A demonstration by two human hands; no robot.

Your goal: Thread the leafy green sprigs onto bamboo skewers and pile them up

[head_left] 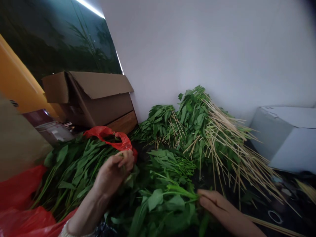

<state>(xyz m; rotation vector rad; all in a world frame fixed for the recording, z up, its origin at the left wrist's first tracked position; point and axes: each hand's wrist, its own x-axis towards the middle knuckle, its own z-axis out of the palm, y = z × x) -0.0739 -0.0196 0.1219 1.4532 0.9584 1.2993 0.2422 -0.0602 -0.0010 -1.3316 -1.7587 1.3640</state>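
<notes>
My left hand is closed, its fingertips pinched around a bit of green stem, beside a red plastic bag. Long leafy greens spill from that bag to the left. Between thumb and fingers, my right hand grips the stem ends of a bunch of leafy greens, whose leaves point left. Just beyond it lies a pile of cut leafy stems. Farther back, skewered bundles of greens are heaped against the wall, their thin wooden sticks fanning out to the right.
An open cardboard box stands at the back left. To the right is a white box. Loose sticks and a roll of tape lie on the dark surface at the lower right. A pale wall closes off the back.
</notes>
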